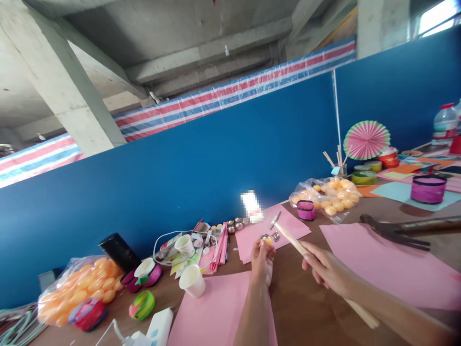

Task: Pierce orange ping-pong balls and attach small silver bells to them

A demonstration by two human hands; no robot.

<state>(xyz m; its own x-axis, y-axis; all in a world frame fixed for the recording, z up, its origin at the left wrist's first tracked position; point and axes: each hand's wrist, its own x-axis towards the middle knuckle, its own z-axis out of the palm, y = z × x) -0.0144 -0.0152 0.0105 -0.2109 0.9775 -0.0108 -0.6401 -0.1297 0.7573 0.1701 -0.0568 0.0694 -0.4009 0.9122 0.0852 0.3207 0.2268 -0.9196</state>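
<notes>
My left hand (262, 262) is raised over the table and pinches a small orange ball (267, 241) with a silver piece on it between the fingertips. My right hand (326, 270) grips a long pale wooden stick (291, 240) whose far tip points at the ball and a metal bit (275, 220) beyond it. The stick's near end (362, 315) runs back under my right forearm. Both hands hover above pink paper sheets (389, 266) on the brown table (306, 307).
Bags of orange balls lie at the left (77, 286) and back right (329, 194). White paper cups (192, 280), a black cylinder (119, 252), small pink drums (428, 188), a pink paper fan (366, 139) and a hammer (403, 229) are around. A blue partition (216, 158) backs the table.
</notes>
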